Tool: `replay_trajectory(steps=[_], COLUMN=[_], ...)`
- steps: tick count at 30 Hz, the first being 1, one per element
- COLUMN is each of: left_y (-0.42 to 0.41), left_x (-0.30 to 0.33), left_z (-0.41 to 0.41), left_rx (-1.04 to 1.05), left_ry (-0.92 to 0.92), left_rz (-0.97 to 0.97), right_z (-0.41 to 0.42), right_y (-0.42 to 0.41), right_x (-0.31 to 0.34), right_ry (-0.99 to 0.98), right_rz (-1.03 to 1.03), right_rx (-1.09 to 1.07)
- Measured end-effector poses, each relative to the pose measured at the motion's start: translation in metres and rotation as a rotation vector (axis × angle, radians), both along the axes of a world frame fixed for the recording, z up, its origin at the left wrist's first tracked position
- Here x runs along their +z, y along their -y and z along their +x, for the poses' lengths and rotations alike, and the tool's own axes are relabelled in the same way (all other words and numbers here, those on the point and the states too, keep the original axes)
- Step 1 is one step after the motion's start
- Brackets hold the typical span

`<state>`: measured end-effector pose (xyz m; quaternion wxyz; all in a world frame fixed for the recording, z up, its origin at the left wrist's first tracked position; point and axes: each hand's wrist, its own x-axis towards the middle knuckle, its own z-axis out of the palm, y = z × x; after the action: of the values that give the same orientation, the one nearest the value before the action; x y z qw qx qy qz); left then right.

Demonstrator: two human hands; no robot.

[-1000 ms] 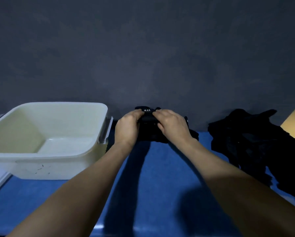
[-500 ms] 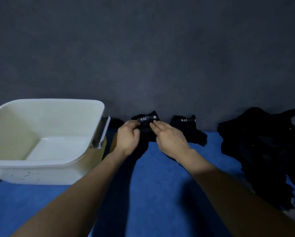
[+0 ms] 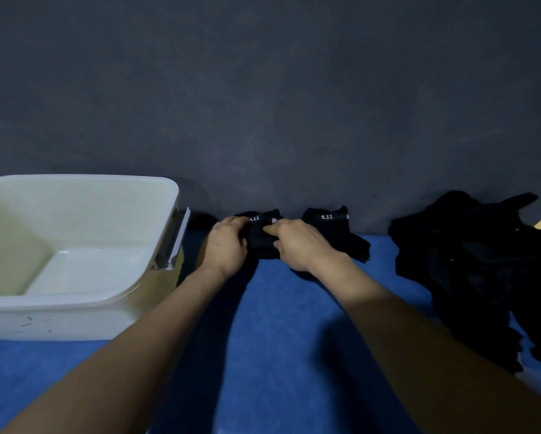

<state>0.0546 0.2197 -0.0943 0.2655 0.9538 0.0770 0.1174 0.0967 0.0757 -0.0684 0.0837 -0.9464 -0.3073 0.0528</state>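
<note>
Head camera: blue tabletop carries a white tub at left, a black clothes pile at right, a second sock, and by the wall a black sock pinched in both grips, left hand and right hand.

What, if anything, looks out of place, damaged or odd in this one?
Only small things. The white tub has dark scuff marks low on its near wall. The black heap at the right lies crumpled. The left hand and right hand grip a black sock; a second sock lies beside it.
</note>
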Motion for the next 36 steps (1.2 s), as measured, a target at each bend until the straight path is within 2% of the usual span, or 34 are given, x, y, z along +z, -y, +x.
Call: replay_trajectory(steps=[7,10,14,36], left_y=[0.003,0.001,0.004,0.003], left_x=[0.001,0.005,0.018,0.023], left_z=[0.017,0.012,0.007,-0.016], left_rx=[-0.012,-0.016,-0.008,-0.019], left_ry=[-0.122,-0.044,0.052,0.245], left_rz=[0.036,0.035,0.133,0.192], right_z=[0.003,0.001,0.001,-0.01], right_y=[-0.007,-0.002,0.006,0.016], right_x=[-0.01,-0.003,0.009,0.021], right_ry=[-0.016,-0.008,0.046,0.096], right_rz=[-0.009,0.045,0.09,0.163], right_rx=[-0.08,-0.075,-0.047,-0.01])
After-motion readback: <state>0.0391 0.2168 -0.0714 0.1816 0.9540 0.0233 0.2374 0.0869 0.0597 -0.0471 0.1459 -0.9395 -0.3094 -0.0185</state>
